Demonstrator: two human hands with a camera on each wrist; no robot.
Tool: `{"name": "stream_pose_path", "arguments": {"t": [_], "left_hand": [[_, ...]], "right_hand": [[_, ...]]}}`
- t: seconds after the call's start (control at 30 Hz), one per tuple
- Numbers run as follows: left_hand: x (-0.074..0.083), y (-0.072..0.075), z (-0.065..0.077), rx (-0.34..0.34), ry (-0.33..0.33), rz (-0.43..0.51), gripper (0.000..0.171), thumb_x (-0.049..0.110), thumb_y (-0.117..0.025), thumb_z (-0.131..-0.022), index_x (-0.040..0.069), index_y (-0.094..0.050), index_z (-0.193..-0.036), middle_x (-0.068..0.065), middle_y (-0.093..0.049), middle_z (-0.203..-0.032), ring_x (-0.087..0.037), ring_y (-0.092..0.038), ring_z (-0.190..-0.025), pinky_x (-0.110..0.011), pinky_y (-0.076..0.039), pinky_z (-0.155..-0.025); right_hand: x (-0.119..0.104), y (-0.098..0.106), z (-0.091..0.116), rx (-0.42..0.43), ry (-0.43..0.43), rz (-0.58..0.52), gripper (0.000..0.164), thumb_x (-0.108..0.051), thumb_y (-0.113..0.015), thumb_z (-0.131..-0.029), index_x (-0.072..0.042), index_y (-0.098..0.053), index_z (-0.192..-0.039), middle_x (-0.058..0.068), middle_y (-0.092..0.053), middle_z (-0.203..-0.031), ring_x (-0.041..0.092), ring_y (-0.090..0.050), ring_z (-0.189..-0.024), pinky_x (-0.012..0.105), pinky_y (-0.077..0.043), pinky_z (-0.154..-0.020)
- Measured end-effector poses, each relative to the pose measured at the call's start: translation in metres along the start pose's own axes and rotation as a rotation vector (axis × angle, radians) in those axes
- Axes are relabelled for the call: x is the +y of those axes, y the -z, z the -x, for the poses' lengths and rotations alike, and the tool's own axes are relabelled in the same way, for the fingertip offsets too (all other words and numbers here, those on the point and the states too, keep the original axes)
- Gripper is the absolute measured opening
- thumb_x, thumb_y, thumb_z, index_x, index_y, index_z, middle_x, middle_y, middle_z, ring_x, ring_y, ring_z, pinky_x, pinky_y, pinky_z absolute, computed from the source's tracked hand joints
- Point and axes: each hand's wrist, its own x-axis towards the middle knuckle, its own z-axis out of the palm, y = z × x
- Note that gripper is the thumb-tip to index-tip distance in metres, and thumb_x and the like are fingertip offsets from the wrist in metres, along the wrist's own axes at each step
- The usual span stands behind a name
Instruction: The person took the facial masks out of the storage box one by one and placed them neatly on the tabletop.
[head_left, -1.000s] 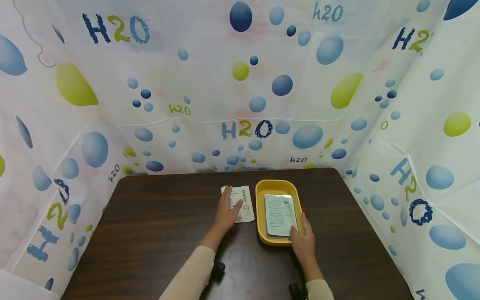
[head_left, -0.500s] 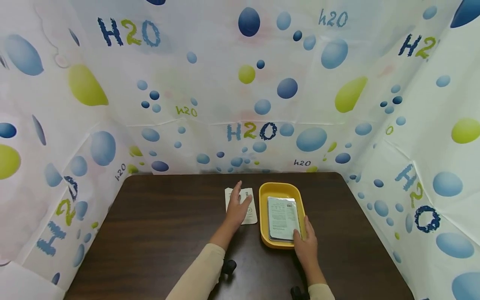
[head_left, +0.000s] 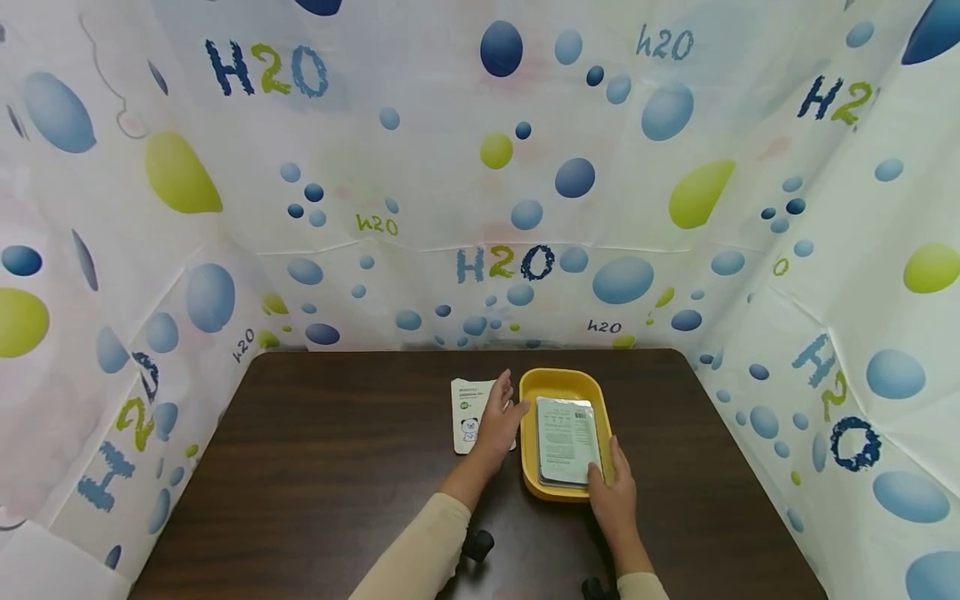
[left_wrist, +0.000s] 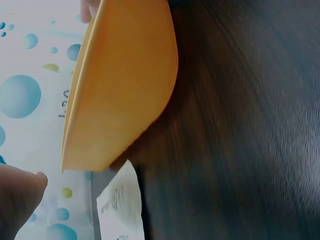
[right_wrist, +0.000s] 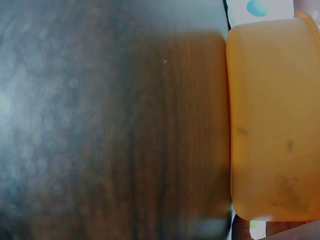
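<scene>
A yellow plastic tray stands on the table with flat foil sachets, printed with small text, lying stacked inside. My right hand holds the tray's right side near its front corner, thumb over the rim and fingers along the outside. Left of the tray lies a white packet with a cartoon bear and green print. Over this packet's right side is my left hand, fingers extended, thumb close to the tray's left rim; I cannot tell if it touches. The left wrist view shows the left thumb apart from the tray wall.
The dark wood-grain table extends to both sides. A white curtain with blue and green bubble shapes and "H2O" lettering surrounds the back and sides. Black wrist devices sit at both forearms.
My left hand has moved right, from over the white packet to beside the tray, uncovering the packet's left part. The right hand keeps its hold on the tray. The head view has shifted slightly.
</scene>
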Motion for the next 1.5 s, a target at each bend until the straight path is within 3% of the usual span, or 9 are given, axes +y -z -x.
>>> {"name": "stream_pose_path", "arguments": {"t": [0.2, 0.4, 0.6, 0.87, 0.97, 1.13, 1.33, 1.5], "left_hand": [[-0.003, -0.011, 0.001, -0.040, 0.045, 0.075, 0.070, 0.026, -0.056, -0.104, 0.016, -0.021, -0.164, -0.017, -0.022, -0.170, -0.035, -0.024, -0.157, -0.054, -0.023, -0.126], [-0.006, -0.022, -0.003, -0.032, 0.070, 0.147, 0.070, 0.021, -0.056, -0.103, 0.013, -0.022, -0.163, -0.023, -0.020, -0.168, -0.039, -0.022, -0.157, -0.055, -0.022, -0.126], [-0.009, -0.029, -0.003, -0.032, 0.109, 0.166, 0.072, 0.018, -0.057, -0.102, 0.008, -0.020, -0.163, -0.021, -0.018, -0.170, -0.038, -0.016, -0.158, -0.053, -0.016, -0.128], [-0.018, -0.039, 0.000, -0.103, 0.159, 0.209, 0.076, 0.015, -0.057, -0.101, 0.009, -0.015, -0.164, -0.022, -0.010, -0.171, -0.039, -0.006, -0.159, -0.053, -0.012, -0.129], [-0.020, -0.042, -0.002, -0.138, 0.168, 0.208, 0.076, 0.013, -0.055, -0.102, 0.007, -0.012, -0.164, -0.023, -0.011, -0.171, -0.039, -0.008, -0.159, -0.053, -0.014, -0.128], [-0.018, -0.042, -0.004, -0.184, 0.226, 0.126, 0.078, 0.024, -0.058, -0.102, 0.012, -0.013, -0.165, -0.021, -0.017, -0.170, -0.039, -0.020, -0.157, -0.057, -0.016, -0.127], [-0.018, -0.042, -0.007, -0.161, 0.273, 0.088, 0.078, 0.027, -0.064, -0.098, 0.009, -0.022, -0.161, -0.023, -0.031, -0.164, -0.038, -0.032, -0.151, -0.057, -0.021, -0.126], [-0.019, -0.042, -0.008, -0.149, 0.271, 0.091, 0.077, 0.024, -0.063, -0.098, 0.008, -0.022, -0.161, -0.023, -0.029, -0.165, -0.039, -0.031, -0.152, -0.057, -0.021, -0.126]], "right_hand": [[0.002, -0.001, -0.002, 0.005, 0.012, -0.014, 0.072, -0.013, -0.055, -0.101, -0.009, -0.019, -0.164, 0.021, -0.019, -0.170, 0.041, -0.018, -0.157, 0.059, -0.020, -0.125], [0.002, -0.002, -0.003, 0.003, 0.022, -0.023, 0.072, -0.015, -0.055, -0.101, -0.008, -0.019, -0.163, 0.021, -0.019, -0.170, 0.041, -0.019, -0.156, 0.059, -0.022, -0.124], [0.001, -0.003, -0.002, 0.003, 0.027, -0.028, 0.072, -0.013, -0.055, -0.101, -0.007, -0.020, -0.163, 0.022, -0.019, -0.169, 0.042, -0.021, -0.156, 0.059, -0.023, -0.124], [0.000, -0.001, -0.001, 0.006, 0.009, -0.009, 0.072, -0.013, -0.055, -0.101, -0.008, -0.019, -0.163, 0.022, -0.019, -0.169, 0.042, -0.020, -0.156, 0.059, -0.023, -0.124], [0.001, 0.001, 0.000, 0.010, 0.019, 0.000, 0.072, -0.013, -0.055, -0.101, -0.007, -0.020, -0.163, 0.023, -0.020, -0.169, 0.042, -0.021, -0.155, 0.060, -0.024, -0.123], [0.001, 0.003, 0.000, 0.017, 0.021, 0.004, 0.072, -0.014, -0.055, -0.101, -0.008, -0.020, -0.163, 0.022, -0.020, -0.169, 0.042, -0.022, -0.155, 0.059, -0.024, -0.123], [0.002, 0.002, -0.002, 0.018, 0.028, -0.014, 0.071, -0.012, -0.056, -0.100, -0.006, -0.022, -0.162, 0.023, -0.022, -0.168, 0.042, -0.023, -0.155, 0.059, -0.025, -0.123], [0.003, 0.000, -0.004, 0.015, 0.033, -0.013, 0.071, -0.011, -0.056, -0.100, -0.006, -0.022, -0.162, 0.023, -0.022, -0.168, 0.042, -0.023, -0.155, 0.059, -0.026, -0.123]]}}
